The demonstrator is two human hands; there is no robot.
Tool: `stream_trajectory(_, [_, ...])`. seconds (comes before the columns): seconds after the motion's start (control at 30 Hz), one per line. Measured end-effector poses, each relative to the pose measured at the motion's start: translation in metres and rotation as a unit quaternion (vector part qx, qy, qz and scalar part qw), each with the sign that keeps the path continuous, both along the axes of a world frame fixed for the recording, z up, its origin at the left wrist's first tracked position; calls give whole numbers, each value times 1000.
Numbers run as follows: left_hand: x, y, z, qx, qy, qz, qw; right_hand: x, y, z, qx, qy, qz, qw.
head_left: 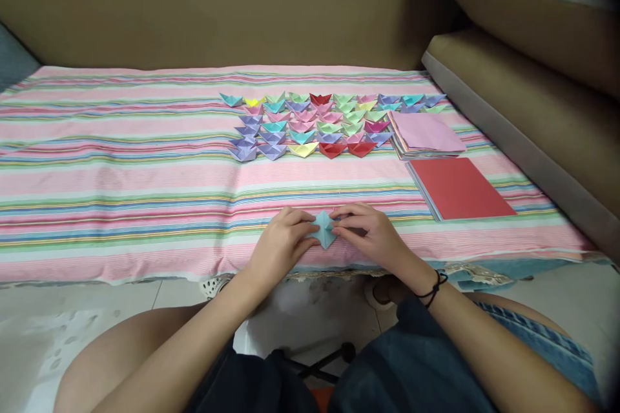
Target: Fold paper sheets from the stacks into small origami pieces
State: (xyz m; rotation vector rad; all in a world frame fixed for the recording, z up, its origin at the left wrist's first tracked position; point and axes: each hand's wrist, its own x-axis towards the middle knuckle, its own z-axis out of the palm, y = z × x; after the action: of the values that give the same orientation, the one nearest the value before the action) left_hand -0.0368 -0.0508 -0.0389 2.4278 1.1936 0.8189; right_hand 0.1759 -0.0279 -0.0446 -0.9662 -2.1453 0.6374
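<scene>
A small light blue folded paper piece [323,228] lies at the near edge of the striped cloth [121,168]. My left hand [282,242] pinches its left side with curled fingers. My right hand [369,233] presses and pinches its right side, a black band on that wrist. Farther back, several rows of finished folded paper boats [320,124] in many colours are laid out. To the right lie two stacks of square paper, one with a pink sheet on top [429,133], one with a red sheet on top [458,187].
The striped cloth covers a low surface against a brown padded back [217,6]. Brown cushions [533,77] rise along the right side. White floor tiles [72,316] and my knees are below the near edge.
</scene>
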Motion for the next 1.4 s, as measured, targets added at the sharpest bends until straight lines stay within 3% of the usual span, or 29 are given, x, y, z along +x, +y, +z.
stream_trajectory(0.17, [2,0,2,-12,-14,4,1000,0,0,0,-14,8,-6,1000])
stream_trajectory(0.33, [6,-1,2,-42,-45,51,997,1,0,1,-36,27,3,999])
stream_trajectory(0.67, [13,-1,-4,-64,-100,105,987,-8,-3,1,-48,63,-53,995])
stream_trajectory(1.07, [10,1,0,-17,-41,58,997,-12,-4,2,-45,31,-56,997])
stream_trajectory(1.4, [18,6,4,-89,-64,88,990,-14,-4,4,-52,58,-77,994])
